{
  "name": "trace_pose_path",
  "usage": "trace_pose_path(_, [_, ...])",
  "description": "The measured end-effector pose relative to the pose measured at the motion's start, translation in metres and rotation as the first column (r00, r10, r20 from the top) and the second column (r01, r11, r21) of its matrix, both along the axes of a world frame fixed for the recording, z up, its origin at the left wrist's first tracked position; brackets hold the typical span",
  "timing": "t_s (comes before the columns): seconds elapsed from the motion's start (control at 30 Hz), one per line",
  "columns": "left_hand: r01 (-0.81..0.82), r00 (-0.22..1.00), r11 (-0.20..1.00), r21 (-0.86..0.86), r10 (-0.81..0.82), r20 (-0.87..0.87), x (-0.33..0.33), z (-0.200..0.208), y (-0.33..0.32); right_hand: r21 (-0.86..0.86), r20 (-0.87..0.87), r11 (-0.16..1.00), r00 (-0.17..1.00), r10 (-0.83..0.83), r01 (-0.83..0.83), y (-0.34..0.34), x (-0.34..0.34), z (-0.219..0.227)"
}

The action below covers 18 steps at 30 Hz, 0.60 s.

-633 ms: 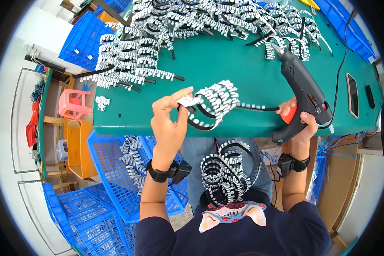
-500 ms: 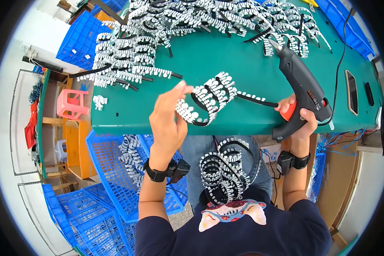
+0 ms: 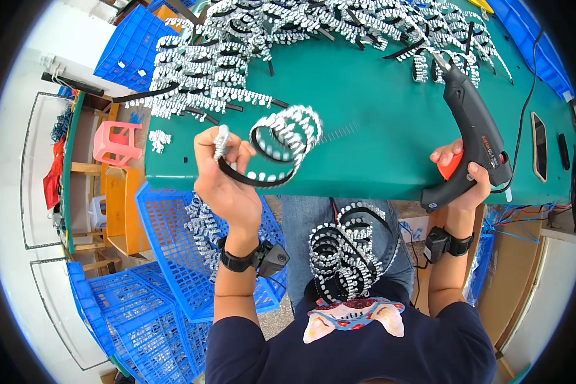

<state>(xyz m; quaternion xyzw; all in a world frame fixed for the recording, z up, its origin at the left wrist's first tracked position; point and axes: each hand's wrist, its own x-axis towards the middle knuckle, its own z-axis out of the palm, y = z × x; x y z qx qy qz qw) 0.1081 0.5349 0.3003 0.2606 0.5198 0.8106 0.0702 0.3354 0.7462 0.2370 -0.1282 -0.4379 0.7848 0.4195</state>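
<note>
My left hand (image 3: 227, 182), closed over the table's front edge, grips one end of a black strip trimmed with white beads (image 3: 301, 128). The strip curls into loose loops to the right of the fingers, and its far tail is blurred. A whitish-grey piece (image 3: 222, 142) shows at my fingers; whether it is a finger wrap or part of the strip is unclear. My right hand (image 3: 468, 192) is wrapped around the handle of a black hot glue gun (image 3: 472, 118), fingers at its red trigger (image 3: 451, 166). Its nozzle points away, near the beaded strips at the back.
Many beaded strips (image 3: 230, 64) cover the far side of the green table (image 3: 365, 169). More coils (image 3: 342, 256) lie on my lap. A blue crate (image 3: 166, 217) stands below at left, near a pink stool (image 3: 117, 142). A phone (image 3: 539, 147) and the gun's cable (image 3: 523, 121) are at right.
My left hand has moved left and turned palm up, pulling the strip with it. The strip's tail has left my right hand's fingers. The glue gun stays in my right hand.
</note>
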Motion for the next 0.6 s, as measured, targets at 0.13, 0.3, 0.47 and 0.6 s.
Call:
trace_pose_path(0.13, [0.184, 0.983, 0.974, -0.131, -0.185, 0.009, 0.025, -0.020, 0.004, -0.017, -0.002, 1.000, 1.000, -0.015, 0.015, -0.002, 0.001, 0.000])
trace_pose_path(0.3, [0.463, 0.881, 0.796, -0.389, -0.463, 0.101, 0.048, -0.035, 0.011, -0.013, -0.002, 0.999, 0.999, 0.052, -0.052, -0.004, 0.007, 0.000])
trace_pose_path(0.47, [0.507, 0.835, 0.706, -0.495, -0.546, 0.076, 0.043, -0.021, 0.018, 0.037, 0.262, 0.999, 0.965, 0.025, -0.036, -0.031, 0.029, 0.015])
trace_pose_path(0.6, [0.463, 0.798, 0.638, -0.615, -0.602, -0.023, 0.041, -0.018, 0.019, 0.079, 0.311, 0.966, 0.927, 0.212, -0.247, -0.046, 0.056, 0.009])
